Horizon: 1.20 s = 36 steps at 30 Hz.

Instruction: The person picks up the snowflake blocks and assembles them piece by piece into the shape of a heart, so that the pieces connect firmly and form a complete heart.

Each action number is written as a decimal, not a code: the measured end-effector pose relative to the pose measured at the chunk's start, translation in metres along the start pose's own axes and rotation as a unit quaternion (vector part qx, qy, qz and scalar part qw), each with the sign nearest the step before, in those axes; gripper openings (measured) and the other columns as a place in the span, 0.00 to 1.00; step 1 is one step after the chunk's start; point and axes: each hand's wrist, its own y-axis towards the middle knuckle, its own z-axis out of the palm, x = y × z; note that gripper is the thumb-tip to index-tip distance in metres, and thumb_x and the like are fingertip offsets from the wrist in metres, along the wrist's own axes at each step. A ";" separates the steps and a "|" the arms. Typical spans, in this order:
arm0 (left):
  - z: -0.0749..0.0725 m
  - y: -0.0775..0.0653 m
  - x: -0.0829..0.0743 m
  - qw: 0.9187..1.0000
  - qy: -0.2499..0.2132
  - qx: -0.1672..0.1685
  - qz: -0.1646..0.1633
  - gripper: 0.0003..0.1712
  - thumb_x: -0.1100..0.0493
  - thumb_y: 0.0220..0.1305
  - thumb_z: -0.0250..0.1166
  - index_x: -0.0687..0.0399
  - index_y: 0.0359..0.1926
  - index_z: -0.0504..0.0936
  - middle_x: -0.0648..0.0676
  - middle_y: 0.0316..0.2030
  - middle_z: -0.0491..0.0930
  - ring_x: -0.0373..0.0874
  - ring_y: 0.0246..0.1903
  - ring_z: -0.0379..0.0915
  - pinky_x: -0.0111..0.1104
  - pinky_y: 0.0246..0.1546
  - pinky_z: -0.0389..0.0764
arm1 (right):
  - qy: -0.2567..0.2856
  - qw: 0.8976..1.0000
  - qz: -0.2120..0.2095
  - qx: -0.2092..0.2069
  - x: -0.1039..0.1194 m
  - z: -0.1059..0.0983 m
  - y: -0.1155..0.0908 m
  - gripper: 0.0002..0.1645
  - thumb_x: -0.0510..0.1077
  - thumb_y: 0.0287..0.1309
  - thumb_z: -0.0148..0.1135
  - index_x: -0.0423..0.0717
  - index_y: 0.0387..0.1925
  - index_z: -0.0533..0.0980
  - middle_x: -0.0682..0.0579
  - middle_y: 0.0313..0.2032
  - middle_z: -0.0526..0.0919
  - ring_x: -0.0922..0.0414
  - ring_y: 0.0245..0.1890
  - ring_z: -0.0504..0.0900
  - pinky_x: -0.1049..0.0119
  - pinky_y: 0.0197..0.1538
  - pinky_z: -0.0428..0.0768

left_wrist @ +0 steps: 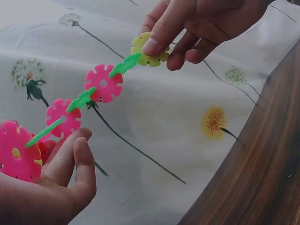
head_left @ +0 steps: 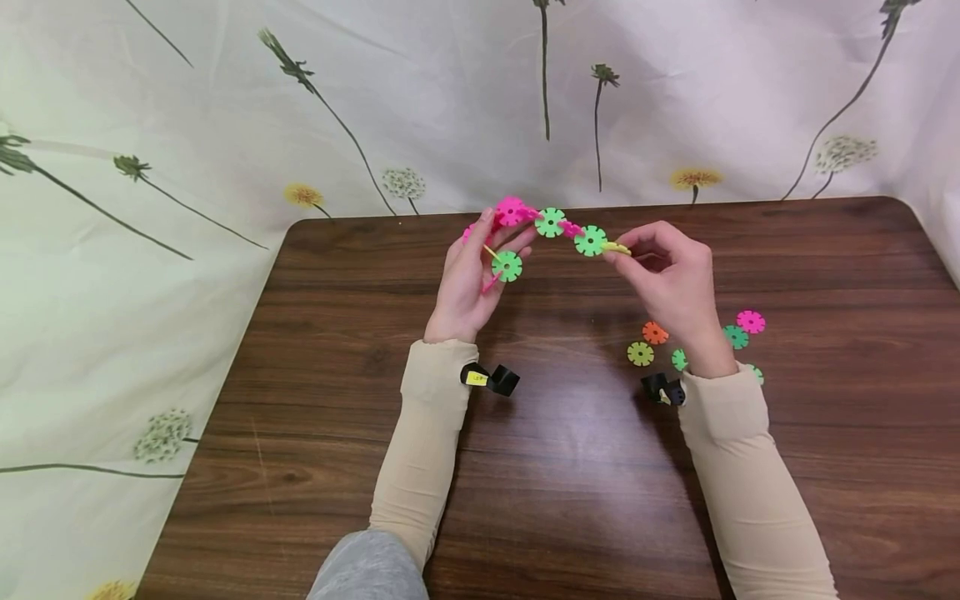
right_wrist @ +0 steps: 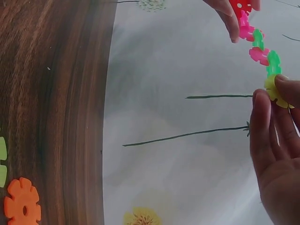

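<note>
A chain of notched snowflake discs (head_left: 550, 222), joined at their slots, stretches between both hands above the table's far part. Pink and green discs alternate along its span. My right hand (head_left: 675, 279) pinches the yellow disc (left_wrist: 139, 44) at the right end between thumb and fingers. The left hand (head_left: 463, 292) holds the other end, where pink discs (head_left: 511, 211), a green disc (head_left: 507, 267) and a yellow one seen edge-on cluster. In the right wrist view a red disc (right_wrist: 240, 5) shows by the left fingers. Part of that cluster is hidden by the left hand.
On the dark wooden table (head_left: 570, 467), loose discs lie below and beside the right hand: orange (head_left: 655, 332), yellow-green (head_left: 641, 354), pink (head_left: 751, 322), teal (head_left: 736, 337) and green (head_left: 678, 359). The right wrist partly covers them. A flower-printed cloth (head_left: 465, 100) hangs behind the table.
</note>
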 end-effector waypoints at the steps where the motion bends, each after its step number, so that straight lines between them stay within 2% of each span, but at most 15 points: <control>1: 0.000 0.000 0.000 1.000 -0.001 -0.001 0.000 0.19 0.52 0.74 0.52 0.60 0.54 0.78 0.54 0.45 0.85 0.46 0.44 0.84 0.31 0.39 0.84 | 0.001 1.000 -0.001 -0.001 0.000 0.000 0.000 0.09 0.33 0.51 0.70 0.36 0.35 0.81 0.62 0.31 0.82 0.64 0.29 0.80 0.78 0.35 0.78; 5: 0.000 0.000 0.000 1.000 -0.003 -0.003 0.004 0.20 0.51 0.73 0.54 0.61 0.54 0.78 0.54 0.45 0.85 0.46 0.45 0.84 0.31 0.39 0.84 | 0.009 1.000 -0.004 0.002 0.001 -0.001 0.000 0.08 0.32 0.52 0.68 0.34 0.36 0.80 0.65 0.30 0.83 0.62 0.29 0.81 0.79 0.34 0.77; 9: -0.001 0.001 0.000 1.000 0.001 0.005 0.011 0.21 0.52 0.73 0.54 0.63 0.56 0.77 0.54 0.45 0.85 0.45 0.45 0.84 0.28 0.36 0.83 | 0.015 1.000 -0.015 0.007 -0.002 -0.002 0.000 0.07 0.34 0.53 0.68 0.36 0.36 0.82 0.65 0.30 0.83 0.64 0.29 0.81 0.78 0.34 0.78; 15: -0.003 0.000 0.000 0.999 0.034 0.022 0.021 0.22 0.51 0.73 0.53 0.62 0.57 0.77 0.52 0.44 0.86 0.42 0.42 0.85 0.20 0.17 0.73 | -0.006 0.999 -0.039 0.012 -0.002 -0.001 0.000 0.06 0.35 0.53 0.69 0.38 0.34 0.83 0.48 0.30 0.86 0.68 0.28 0.81 0.79 0.34 0.78; 17: -0.004 0.000 -0.001 0.998 0.049 0.026 0.023 0.23 0.50 0.72 0.53 0.62 0.57 0.77 0.52 0.44 0.86 0.42 0.42 0.85 0.19 0.15 0.71 | -0.015 0.999 -0.047 0.011 -0.002 -0.001 0.000 0.05 0.35 0.53 0.69 0.37 0.33 0.83 0.44 0.30 0.86 0.68 0.28 0.81 0.80 0.34 0.78; 24: -0.006 -0.001 -0.002 0.996 0.082 0.028 0.026 0.24 0.52 0.74 0.51 0.65 0.60 0.75 0.55 0.49 0.83 0.42 0.46 0.84 0.22 0.24 0.78 | -0.037 0.996 -0.076 0.002 0.000 0.000 0.000 0.05 0.36 0.53 0.70 0.35 0.31 0.82 0.43 0.28 0.86 0.68 0.26 0.80 0.82 0.34 0.78; 31: -0.008 0.000 -0.002 0.994 0.100 0.030 0.022 0.23 0.52 0.74 0.51 0.64 0.59 0.76 0.56 0.50 0.83 0.43 0.47 0.83 0.22 0.22 0.75 | -0.077 0.992 -0.105 0.001 -0.002 0.000 0.000 0.04 0.34 0.52 0.69 0.35 0.31 0.82 0.45 0.27 0.85 0.73 0.26 0.77 0.85 0.35 0.77; 36: -0.008 0.000 -0.001 0.993 0.114 0.029 0.017 0.24 0.52 0.74 0.52 0.65 0.59 0.76 0.55 0.49 0.84 0.42 0.47 0.83 0.24 0.28 0.79 | -0.103 0.987 -0.120 -0.001 -0.003 -0.002 0.001 0.03 0.32 0.52 0.69 0.35 0.30 0.81 0.45 0.27 0.85 0.71 0.25 0.76 0.86 0.33 0.75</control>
